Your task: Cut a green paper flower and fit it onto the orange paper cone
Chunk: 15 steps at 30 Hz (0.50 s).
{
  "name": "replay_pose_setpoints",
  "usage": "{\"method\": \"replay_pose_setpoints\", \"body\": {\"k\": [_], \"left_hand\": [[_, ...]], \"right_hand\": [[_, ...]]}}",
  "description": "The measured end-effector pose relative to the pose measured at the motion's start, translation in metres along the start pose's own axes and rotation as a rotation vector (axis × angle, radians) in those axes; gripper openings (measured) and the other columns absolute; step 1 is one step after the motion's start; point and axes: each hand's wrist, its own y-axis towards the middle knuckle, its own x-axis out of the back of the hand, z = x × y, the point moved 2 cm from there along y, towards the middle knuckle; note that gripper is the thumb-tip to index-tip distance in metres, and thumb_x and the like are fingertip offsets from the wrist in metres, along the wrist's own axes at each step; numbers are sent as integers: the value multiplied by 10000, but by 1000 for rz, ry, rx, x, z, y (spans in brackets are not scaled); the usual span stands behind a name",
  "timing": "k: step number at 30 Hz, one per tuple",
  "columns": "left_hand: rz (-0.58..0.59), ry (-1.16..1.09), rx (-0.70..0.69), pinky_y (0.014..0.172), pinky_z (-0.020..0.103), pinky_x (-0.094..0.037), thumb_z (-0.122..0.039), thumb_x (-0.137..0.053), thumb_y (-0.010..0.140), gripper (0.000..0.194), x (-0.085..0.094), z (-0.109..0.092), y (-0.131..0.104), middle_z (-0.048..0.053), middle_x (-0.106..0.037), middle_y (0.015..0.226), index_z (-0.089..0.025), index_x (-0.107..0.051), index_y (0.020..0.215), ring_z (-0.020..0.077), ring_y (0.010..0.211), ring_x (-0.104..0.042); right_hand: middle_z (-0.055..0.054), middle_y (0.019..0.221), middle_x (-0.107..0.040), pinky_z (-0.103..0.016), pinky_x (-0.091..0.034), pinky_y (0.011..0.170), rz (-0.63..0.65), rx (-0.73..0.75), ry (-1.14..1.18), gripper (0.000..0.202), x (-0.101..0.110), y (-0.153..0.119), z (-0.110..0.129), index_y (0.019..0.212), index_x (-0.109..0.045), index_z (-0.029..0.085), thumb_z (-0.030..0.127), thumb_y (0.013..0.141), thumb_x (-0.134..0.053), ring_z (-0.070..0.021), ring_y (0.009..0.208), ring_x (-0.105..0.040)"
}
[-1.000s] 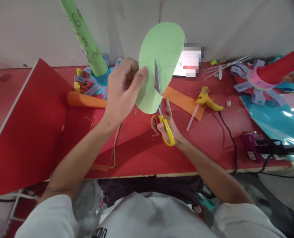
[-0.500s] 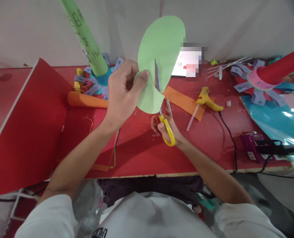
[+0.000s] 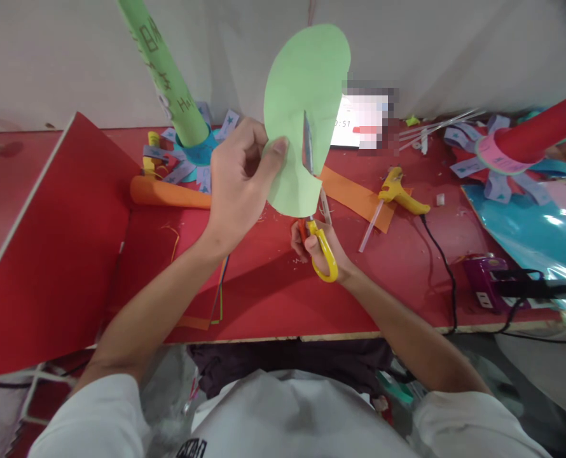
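My left hand (image 3: 245,178) pinches the left edge of a light green rounded paper piece (image 3: 302,89) between thumb and fingers, holding it up above the table. Below it, my right hand (image 3: 318,245) is closed around the yellow and red handles of a pair of scissors (image 3: 328,257). One blade shows in front of the paper, pointing upward; part of the scissors is hidden behind the paper's lower end. A slit runs into the paper from its right side, just above that end. A cutter knife (image 3: 325,207) shows just behind my right hand.
A yellow glue gun (image 3: 402,192) with a black cord lies on the red table (image 3: 273,305), near an orange paper strip (image 3: 352,194). A green paper tube (image 3: 168,76) stands back left, beside an orange roll (image 3: 168,192). A red board (image 3: 54,254) leans at left; a purple power box (image 3: 486,280) sits right.
The green paper has tilted slightly and its top has shifted a little left and up. The visible scissor blade sits slightly further right. The right hand has barely moved.
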Motion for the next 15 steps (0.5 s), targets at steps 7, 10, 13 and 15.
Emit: {"method": "replay_pose_setpoints", "body": {"k": [7,10,13,15], "left_hand": [[-10,29,29,577,372,-228,-591,-721,967,547,0,-3,0,-29,-235,635,-255,-386,694,166,586,-168],[-10,19,31,585,372,-228,-651,-721,943,573,0,-3,0,-28,-241,636,-259,-390,688,166,583,-172],[-17,1,42,588,373,-229,-664,-729,930,571,0,0,1,-29,-244,631,-262,-409,679,165,571,-200],[-20,-5,61,590,373,-232,-666,-745,913,563,-1,2,1,-32,-239,632,-266,-425,680,164,566,-212]], "right_hand": [[61,620,-494,-279,-343,482,-9,7,5,686,0,0,2,824,-526,228,912,863,-554,-93,482,-425],[63,611,-490,-272,-335,473,-16,15,8,686,0,0,3,818,-528,224,908,863,-560,-88,476,-420],[65,603,-491,-268,-327,466,-24,8,16,692,-1,0,4,814,-529,223,913,854,-563,-84,468,-411],[66,594,-489,-264,-323,460,-28,3,25,686,-1,0,5,808,-526,224,906,855,-575,-82,462,-410]]}}
